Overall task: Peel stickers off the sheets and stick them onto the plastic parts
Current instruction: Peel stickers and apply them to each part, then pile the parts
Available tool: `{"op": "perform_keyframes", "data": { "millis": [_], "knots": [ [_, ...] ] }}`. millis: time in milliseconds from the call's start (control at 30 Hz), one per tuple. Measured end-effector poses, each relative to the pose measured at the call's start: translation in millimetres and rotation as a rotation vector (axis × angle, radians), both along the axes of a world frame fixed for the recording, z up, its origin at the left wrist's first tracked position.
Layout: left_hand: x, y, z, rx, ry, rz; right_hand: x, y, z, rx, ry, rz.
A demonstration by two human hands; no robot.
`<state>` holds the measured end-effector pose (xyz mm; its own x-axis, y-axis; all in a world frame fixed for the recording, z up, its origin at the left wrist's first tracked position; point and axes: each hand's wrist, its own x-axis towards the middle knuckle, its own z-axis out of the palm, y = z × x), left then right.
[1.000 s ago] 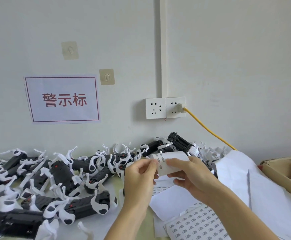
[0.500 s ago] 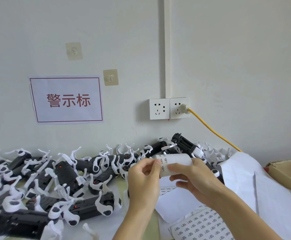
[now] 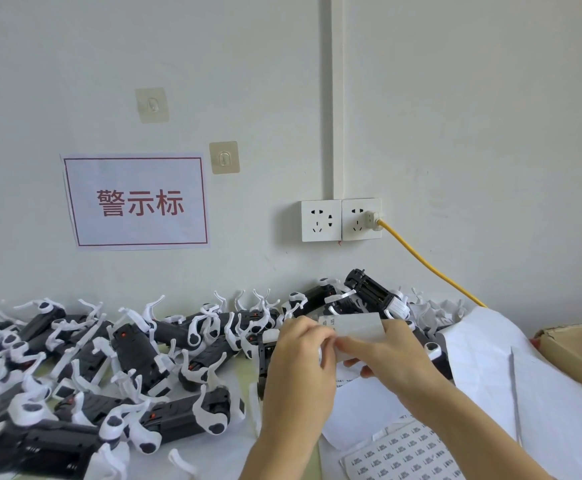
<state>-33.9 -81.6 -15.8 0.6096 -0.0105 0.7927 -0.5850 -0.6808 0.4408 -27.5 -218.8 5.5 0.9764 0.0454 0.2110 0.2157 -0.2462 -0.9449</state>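
Nearest the camera, at the bottom edge, a full sticker sheet (image 3: 407, 455) lies flat on the table, its rows of small printed labels unpeeled. Around it spread blank white paper sheets (image 3: 490, 368), some overlapping, reaching to the right where a cardboard box (image 3: 580, 351) shows its open corner.

Above the sheet, both forearms rise to the middle of the view. The left hand (image 3: 300, 362) has its fingers curled inward, fingertips pinching at the left edge of a curled sticker strip (image 3: 355, 325). The right hand (image 3: 393, 358) grips the same strip from the right, thumb on top and fingers curled under it. The strip is held in the air, clear of the table, between the two hands; whether a single label is lifted from it cannot be told because of blur.

To the left and behind the hands lies a crowded heap of plastic parts (image 3: 133, 348), black bodies with white curved clips, covering the table to the wall.

On the wall hang a red-bordered sign (image 3: 137, 202), two adhesive hooks (image 3: 224, 157), a double socket (image 3: 341, 220) and a yellow cable (image 3: 428, 265) plugged into it
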Motion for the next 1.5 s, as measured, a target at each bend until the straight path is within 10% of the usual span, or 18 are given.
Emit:
{"op": "perform_keyframes", "data": {
  "millis": [433,1500],
  "knots": [
    [5.8,7.4,-2.6,0.002,0.203,-0.066,0.0,-0.7,-6.1,-0.325,-0.251,-0.016],
    [4.5,4.8,-3.8,-0.047,0.242,-0.074,-1.4,-3.6,-4.9,-0.406,-0.179,-0.072]
  ]
}}
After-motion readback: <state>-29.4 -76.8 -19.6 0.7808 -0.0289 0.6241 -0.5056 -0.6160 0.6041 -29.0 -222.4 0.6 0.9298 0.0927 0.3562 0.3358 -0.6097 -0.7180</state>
